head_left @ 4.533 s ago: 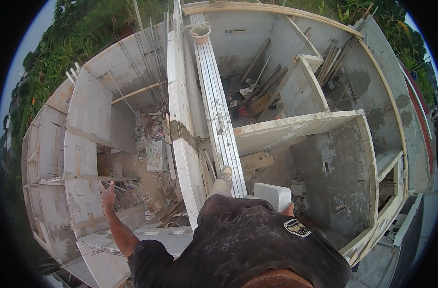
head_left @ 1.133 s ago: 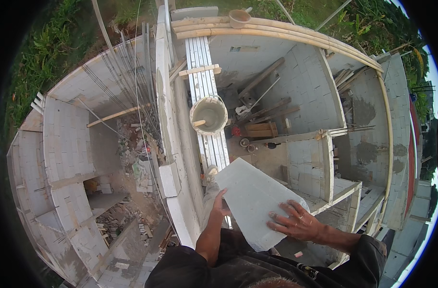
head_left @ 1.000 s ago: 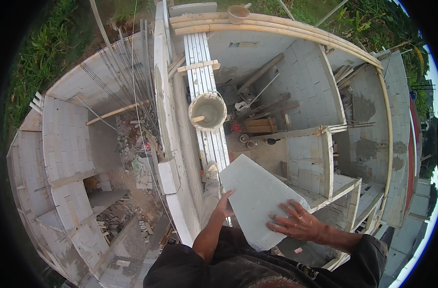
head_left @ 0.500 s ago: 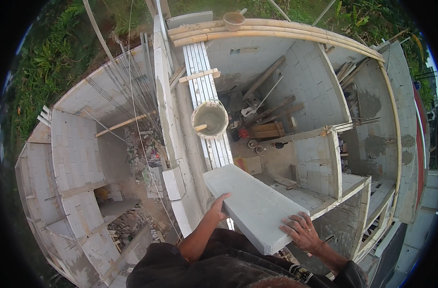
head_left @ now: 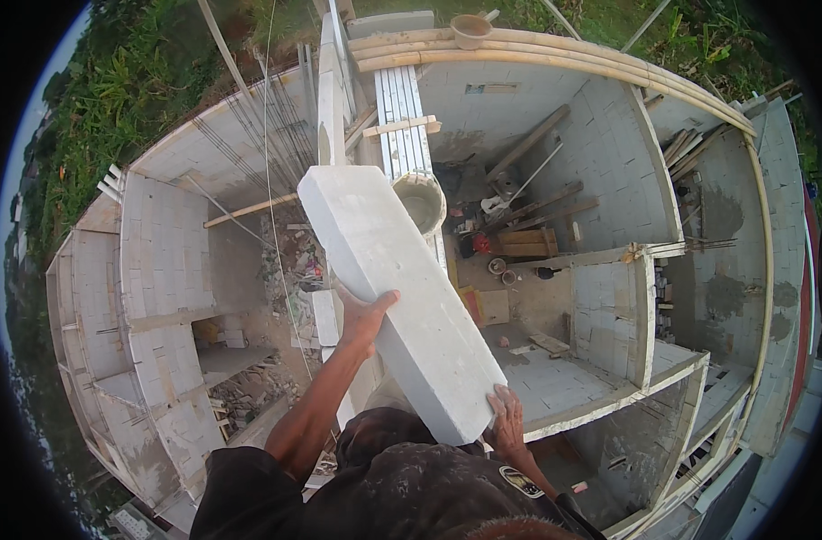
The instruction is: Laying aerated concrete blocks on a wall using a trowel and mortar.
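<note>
A long, pale grey lightweight concrete block [head_left: 402, 297] is held up in front of my chest, slanting from upper left to lower right. My left hand [head_left: 366, 319] grips its left side near the middle, thumb over the top edge. At the lower right end, my right hand [head_left: 505, 416] presses its fingers against the block's corner. Just beyond the block stands a round mortar bucket [head_left: 424, 205], partly hidden by it. Under the bucket runs a ribbed metal plank [head_left: 397, 94], with a short wooden batten [head_left: 402, 127] lying across it.
Left of the plank rises a narrow block wall [head_left: 331, 108], with a stepped block [head_left: 325, 317] lower down. A thin string [head_left: 269, 153] hangs left of it. Deep rooms with rubble [head_left: 289, 252] and timber [head_left: 523, 243] lie below. Bamboo poles [head_left: 555, 54] span the far wall, carrying a brown bowl [head_left: 471, 30].
The block has swung up and to the left, its far end now in front of the bucket. Both hands moved with it, keeping hold. The whole view has shifted slightly rightward.
</note>
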{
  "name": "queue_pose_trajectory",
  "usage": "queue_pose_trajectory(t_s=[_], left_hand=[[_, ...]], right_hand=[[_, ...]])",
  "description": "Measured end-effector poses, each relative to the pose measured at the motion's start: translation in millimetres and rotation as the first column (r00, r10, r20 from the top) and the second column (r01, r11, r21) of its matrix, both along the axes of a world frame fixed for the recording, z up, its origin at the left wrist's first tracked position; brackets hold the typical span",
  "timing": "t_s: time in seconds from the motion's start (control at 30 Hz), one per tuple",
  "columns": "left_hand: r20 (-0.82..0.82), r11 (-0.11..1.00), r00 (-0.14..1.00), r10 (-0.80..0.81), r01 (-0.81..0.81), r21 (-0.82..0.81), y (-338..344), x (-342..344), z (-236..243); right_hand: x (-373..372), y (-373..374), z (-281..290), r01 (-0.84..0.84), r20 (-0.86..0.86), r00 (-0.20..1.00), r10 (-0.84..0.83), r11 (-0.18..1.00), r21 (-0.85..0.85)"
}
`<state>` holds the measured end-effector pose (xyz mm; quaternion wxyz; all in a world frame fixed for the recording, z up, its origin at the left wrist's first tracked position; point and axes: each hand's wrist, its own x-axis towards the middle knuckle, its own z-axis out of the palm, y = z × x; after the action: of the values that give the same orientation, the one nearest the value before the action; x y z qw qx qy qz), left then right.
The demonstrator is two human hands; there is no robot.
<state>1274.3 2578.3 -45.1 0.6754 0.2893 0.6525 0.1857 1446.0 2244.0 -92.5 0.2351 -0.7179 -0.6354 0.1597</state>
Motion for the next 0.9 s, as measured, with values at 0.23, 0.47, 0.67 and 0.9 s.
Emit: queue_pose_trajectory(t_s=[0.23, 0.47, 0.67, 0.9], left_hand=[[-0.288, 0.761, 0.948, -0.135, 0.285, 0.583, 22.7, -11.1, 67.2], [-0.703, 0.467, 0.668, -0.245, 0.717, 0.518, 25.2, -60.2, 128.7], [-0.767, 0.473, 0.529, -0.362, 0.814, 0.338, 19.6, -102.0, 179.8], [-0.772, 0.537, 0.457, -0.442, 0.824, 0.180, 15.5, -138.6, 211.8]], right_hand=[[8.3, 149.2, -85.7, 0.020, -0.825, 0.253, -0.505, 0.855, -0.518], [-108.9, 270.6, -32.6, -0.097, -0.919, -0.026, -0.393, 0.916, -0.389], [-142.5, 255.8, -11.3, -0.370, -0.965, -0.029, -0.261, 0.899, -0.233], [-176.2, 224.0, 14.9, -0.597, -0.921, -0.089, -0.379, 0.761, -0.255]])
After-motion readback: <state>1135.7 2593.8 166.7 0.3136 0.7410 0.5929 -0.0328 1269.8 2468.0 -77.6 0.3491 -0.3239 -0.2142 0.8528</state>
